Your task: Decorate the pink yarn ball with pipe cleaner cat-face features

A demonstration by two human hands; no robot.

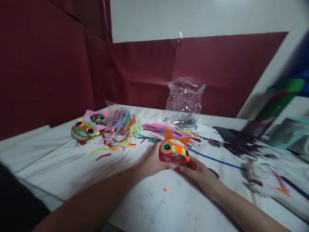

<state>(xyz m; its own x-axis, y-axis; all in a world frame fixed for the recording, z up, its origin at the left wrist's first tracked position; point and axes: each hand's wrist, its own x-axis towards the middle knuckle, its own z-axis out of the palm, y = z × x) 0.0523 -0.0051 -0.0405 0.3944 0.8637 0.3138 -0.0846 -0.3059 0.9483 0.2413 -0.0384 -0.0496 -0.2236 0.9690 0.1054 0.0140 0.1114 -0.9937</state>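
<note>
Between my two hands is a small craft animal head (174, 149) with orange ears, a large round eye, an orange nose and a red, partly clear lower part. My left hand (156, 159) wraps around its left side. Against its lower right side, the fingers of my right hand (196, 169) are curled, with the thumb near the bottom front edge. Both hands hold it just above the white table (142, 196). A blue pipe cleaner (217, 160) lies behind my right hand.
Two finished-looking craft heads (83, 131) sit at left beside a heap of colourful pipe cleaners (123, 124). Pink pipe cleaners (161, 129) lie behind my hands. A clear plastic bag (185, 96) stands at the back. Dark strands (243, 143) and a blurred plastic bag (260, 177) are at right.
</note>
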